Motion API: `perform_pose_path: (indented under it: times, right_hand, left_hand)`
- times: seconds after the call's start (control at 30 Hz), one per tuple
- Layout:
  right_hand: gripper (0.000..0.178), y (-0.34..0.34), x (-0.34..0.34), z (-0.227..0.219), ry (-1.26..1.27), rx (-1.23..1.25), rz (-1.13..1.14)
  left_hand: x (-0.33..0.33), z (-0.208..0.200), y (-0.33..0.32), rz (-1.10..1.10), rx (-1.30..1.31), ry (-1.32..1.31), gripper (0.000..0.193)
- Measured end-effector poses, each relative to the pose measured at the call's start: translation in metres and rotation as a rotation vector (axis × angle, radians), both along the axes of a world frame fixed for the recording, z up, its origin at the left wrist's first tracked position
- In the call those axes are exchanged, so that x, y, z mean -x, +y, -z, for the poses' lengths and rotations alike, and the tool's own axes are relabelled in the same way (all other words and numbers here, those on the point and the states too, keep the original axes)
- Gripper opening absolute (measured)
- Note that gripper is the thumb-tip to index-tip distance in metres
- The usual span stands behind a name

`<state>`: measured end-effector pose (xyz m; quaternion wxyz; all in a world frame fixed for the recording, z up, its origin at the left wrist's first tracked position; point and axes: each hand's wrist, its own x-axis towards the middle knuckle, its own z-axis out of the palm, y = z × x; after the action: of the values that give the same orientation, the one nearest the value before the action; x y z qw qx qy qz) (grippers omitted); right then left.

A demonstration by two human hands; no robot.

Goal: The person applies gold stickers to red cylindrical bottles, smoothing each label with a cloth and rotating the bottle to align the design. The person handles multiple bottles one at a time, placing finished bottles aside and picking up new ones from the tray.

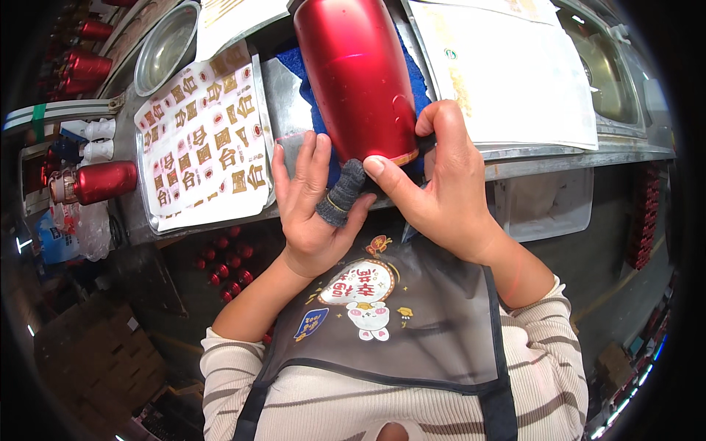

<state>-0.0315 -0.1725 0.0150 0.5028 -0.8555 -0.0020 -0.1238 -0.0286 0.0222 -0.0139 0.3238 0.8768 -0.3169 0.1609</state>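
A large glossy red bottle (357, 81) lies on a blue cloth (293, 62), its rounded near end toward me. My left hand (300, 198) is beside that end, fingers stretched out and palm up. A grey knitted finger sleeve (341, 195) with a thin band covers one of its fingers, and the tip meets the bottle's near edge. My right hand (456, 184) grips the bottle's near right corner, thumb at the bottom rim and bent index finger along the side. To the left is a sheet of gold and red printed decals (206, 140) on a tray.
White paper sheets (515, 81) cover the right side of the metal bench, with a basin of liquid (607, 73) beyond. A metal bowl (165, 48) stands at far left. Another red bottle (107, 182) lies left of the tray. Several red bottles (224, 264) stand below the bench.
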Motion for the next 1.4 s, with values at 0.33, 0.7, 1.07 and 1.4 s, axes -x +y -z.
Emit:
perform_pose_path:
  times: [0.33, 0.7, 1.07, 1.4]
  right_hand:
    - [0.035, -0.010, 0.003, -0.002, 0.115, -0.231, -0.080]
    - [0.029, -0.020, 0.005, 0.008, 0.165, -0.451, -0.110]
    - [0.044, -0.004, 0.001, 0.012, -0.063, -0.175, -0.076]
    - [0.027, -0.008, 0.002, 0.012, 0.042, -0.338, -0.106]
  left_hand:
    - [-0.004, -0.015, -0.009, 0.004, -0.141, -0.099, 0.033]
    - [0.013, -0.017, -0.001, -0.082, -0.160, 0.031, 0.041]
    - [0.011, -0.014, 0.005, -0.080, -0.211, 0.018, 0.043]
    - [0.006, -0.021, 0.005, -0.047, -0.244, -0.002, 0.041]
